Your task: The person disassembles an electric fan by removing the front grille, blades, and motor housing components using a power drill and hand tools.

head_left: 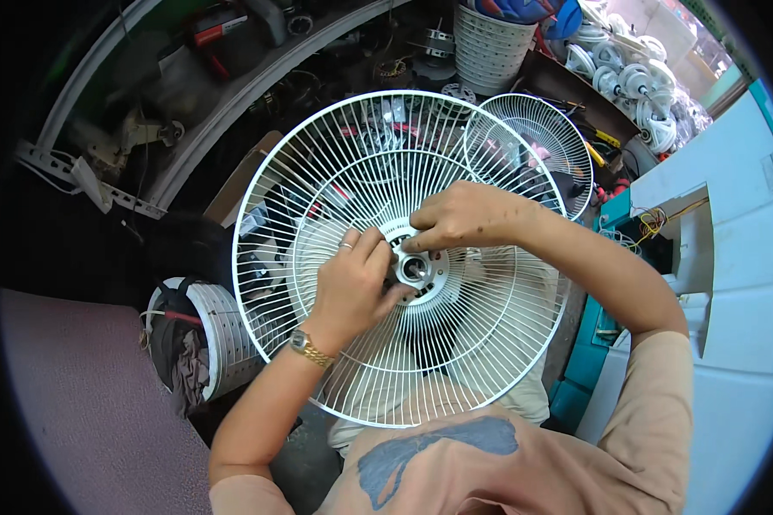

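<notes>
A large round white wire fan guard [235, 245] lies across my lap, face up. At its centre is a white plastic hub [438, 281] with a dark round opening and a metal shaft [417, 270] in it. My left hand [349, 279], with a ring and a gold watch, curls round the hub's left side, its thumb along the lower edge. From the upper right, my right hand [472, 215] is closed, its bent fingers pressed on the hub's upper edge. Both hands' fingertips partly cover the hub, and what lies under them is hidden.
A smaller fan guard [590, 159] lies beyond at the upper right, near yellow-handled tools [594, 154]. At left stands a white perforated bucket [236, 335] with dark cloth. Stacked white baskets [491, 51] and piled white fan parts [636, 81] are behind. A teal-and-white cabinet [739, 300] is at right.
</notes>
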Tool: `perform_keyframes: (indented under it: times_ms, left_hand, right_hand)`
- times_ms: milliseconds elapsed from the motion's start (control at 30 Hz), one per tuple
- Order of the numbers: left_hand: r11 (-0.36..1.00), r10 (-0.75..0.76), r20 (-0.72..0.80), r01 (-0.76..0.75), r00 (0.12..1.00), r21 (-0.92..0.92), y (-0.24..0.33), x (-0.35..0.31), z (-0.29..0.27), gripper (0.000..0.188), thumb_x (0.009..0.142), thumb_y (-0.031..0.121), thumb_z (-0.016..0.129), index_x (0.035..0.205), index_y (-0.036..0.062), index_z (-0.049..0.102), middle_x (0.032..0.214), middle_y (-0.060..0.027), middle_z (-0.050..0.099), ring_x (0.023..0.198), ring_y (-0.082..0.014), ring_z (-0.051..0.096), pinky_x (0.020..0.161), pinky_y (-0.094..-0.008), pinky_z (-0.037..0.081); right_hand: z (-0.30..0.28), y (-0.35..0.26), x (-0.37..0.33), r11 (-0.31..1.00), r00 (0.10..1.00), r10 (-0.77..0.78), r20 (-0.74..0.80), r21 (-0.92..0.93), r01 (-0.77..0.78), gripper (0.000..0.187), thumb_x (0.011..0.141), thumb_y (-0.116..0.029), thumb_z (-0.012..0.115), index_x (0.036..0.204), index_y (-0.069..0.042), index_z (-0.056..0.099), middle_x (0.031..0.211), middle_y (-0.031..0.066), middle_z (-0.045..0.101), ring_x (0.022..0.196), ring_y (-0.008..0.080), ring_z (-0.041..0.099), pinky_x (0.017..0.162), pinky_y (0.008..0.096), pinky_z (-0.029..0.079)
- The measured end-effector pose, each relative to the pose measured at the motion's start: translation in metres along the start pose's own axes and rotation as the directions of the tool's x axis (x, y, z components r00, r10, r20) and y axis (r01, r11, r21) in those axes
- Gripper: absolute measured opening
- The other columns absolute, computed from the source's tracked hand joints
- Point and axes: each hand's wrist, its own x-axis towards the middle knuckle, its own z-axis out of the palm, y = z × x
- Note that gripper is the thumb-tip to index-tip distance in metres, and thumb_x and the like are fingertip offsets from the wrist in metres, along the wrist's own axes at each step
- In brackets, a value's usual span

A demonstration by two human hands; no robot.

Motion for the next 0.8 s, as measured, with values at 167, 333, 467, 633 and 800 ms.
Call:
perform_keyframes:
  times_ms: [167,333,467,633,800]
  left_hand:
    - [0.962,-0.233,-0.019,0.233,0.972,0.144,0.03,-0.015,0.011,0.045,0.068,0.028,0.086,0.094,0.0037,0.059,0.1,-0.0087,0.055,0.093,-0.0275,0.057,0.066,-0.0368,0.053]
    - [0.984,-0.14,0.099,0.128,0.985,0.122,0.028,-0.021,-0.05,0.053,0.072,0.026,0.085,0.117,0.0076,0.064,0.124,-0.0117,0.057,0.115,-0.0314,0.056,0.092,-0.0455,0.048]
    - [0.929,-0.278,-0.438,0.356,0.855,0.104,-0.047,-0.062,-0.094,0.063,0.081,0.029,0.078,0.136,0.0072,0.057,0.141,-0.0153,0.054,0.132,-0.0323,0.05,0.106,-0.0463,0.039]
    - [-0.108,-0.553,-0.024,-0.1,0.833,-0.989,-0.074,-0.083,-0.06,0.072,0.095,0.02,0.057,0.155,-0.0033,0.026,0.159,-0.0237,0.032,0.145,-0.039,0.038,0.116,-0.0499,0.038]
    - [-0.397,-0.597,0.076,-0.211,0.799,-0.893,-0.07,-0.082,-0.059,0.064,0.09,0.002,0.049,0.151,-0.0074,0.03,0.15,-0.0266,0.042,0.135,-0.0398,0.049,0.113,-0.047,0.043]
  right_hand:
    - [-0.017,0.001,0.029,0.988,0.961,0.072,0.267,0.113,-0.105,0.044,0.084,-0.012,0.072,0.127,-0.012,0.064,0.088,0.0064,0.07,0.075,0.0236,0.072,0.064,0.036,0.058]
    - [-0.055,-0.047,0.041,0.578,0.614,0.562,0.555,0.268,-0.771,0.047,0.095,-0.034,0.061,0.121,0.004,0.056,0.102,0.0239,0.071,0.088,0.0337,0.073,0.079,0.0399,0.058]
    - [-0.04,-0.08,0.051,0.73,0.632,0.562,0.534,0.039,-0.683,0.07,0.087,-0.039,0.076,0.13,0.008,0.047,0.099,0.0222,0.072,0.091,0.0363,0.072,0.076,0.0408,0.059]
    - [-0.025,-0.091,0.068,0.824,0.718,0.564,0.408,-0.22,-0.523,0.049,0.084,-0.016,0.073,0.122,0.005,0.05,0.086,0.0162,0.069,0.076,0.0298,0.073,0.061,0.0378,0.059]
    - [-0.016,-0.085,0.068,0.916,0.818,0.401,0.411,-0.194,-0.351,0.032,0.086,-0.008,0.065,0.116,-0.006,0.055,0.085,0.017,0.066,0.086,0.0324,0.068,0.057,0.0365,0.059]
